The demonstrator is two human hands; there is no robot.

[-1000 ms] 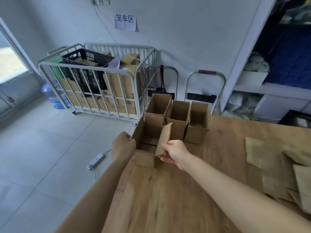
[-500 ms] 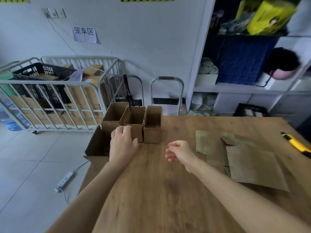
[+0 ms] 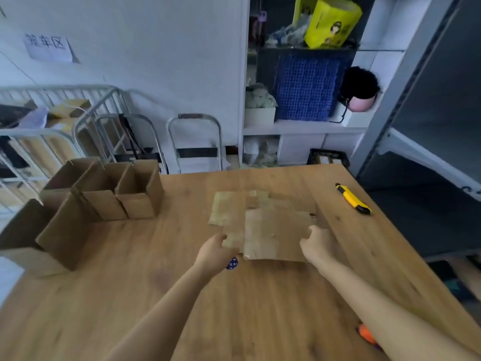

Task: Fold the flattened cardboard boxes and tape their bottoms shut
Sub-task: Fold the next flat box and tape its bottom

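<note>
While outstretched — left hand [image 3: 212, 252], right hand [image 3: 316, 246] flank cardboard [image 3: 273, 230].

Person, upper limbs, two. Left grip [image 3: 213, 252]: shown from the back, rounded knuckle line, fingers smeared by motion blur; nails and creases too soft to make out. Left forearm [image 3: 177, 306]: bare along its whole visible length, slim at the wrist, broadening toward the lower frame edge. Right grip [image 3: 316, 244]: back and thumb side shown, equally blurred. Right forearm [image 3: 385, 313]: bare from wrist to the lower right corner, same slim-to-broad taper. Clothing: anything worn lies beyond the frame edge and cannot be told.
</note>
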